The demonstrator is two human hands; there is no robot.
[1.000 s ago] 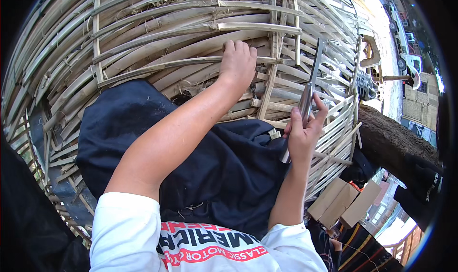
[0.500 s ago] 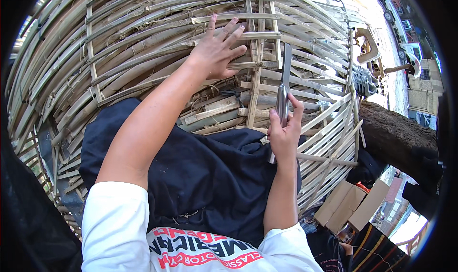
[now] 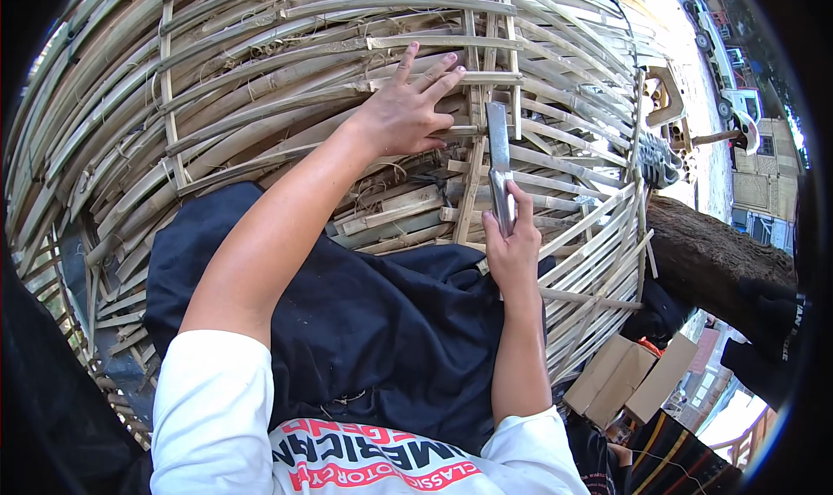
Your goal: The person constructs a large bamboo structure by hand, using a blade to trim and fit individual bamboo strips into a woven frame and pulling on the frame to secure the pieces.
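Observation:
My right hand [image 3: 514, 248] grips the shiny handle of a flat-bladed steel chisel [image 3: 500, 152]. Its straight, blunt-ended blade points away from me and lies over a short upright slat of the bamboo lattice [image 3: 434, 42]. To the left, my left hand [image 3: 403, 113] rests with fingers spread on the horizontal bamboo strips, fingertips close to the crossing uprights. Between my hands, a wooden upright [image 3: 469, 187] runs down toward my lap. The chisel's lower end is hidden behind my right hand.
Dark cloth [image 3: 373, 321] covers my lap. Stacked split bamboo [image 3: 390, 217] shows through a gap in the lattice. At right lie a thick log [image 3: 720, 239] and an open cardboard box [image 3: 612, 373]. A parked vehicle [image 3: 737, 100] stands beyond.
The chisel has shifted left and its blade has tilted, now showing its flat face near the upright. My left hand has slid slightly right and down along the strips.

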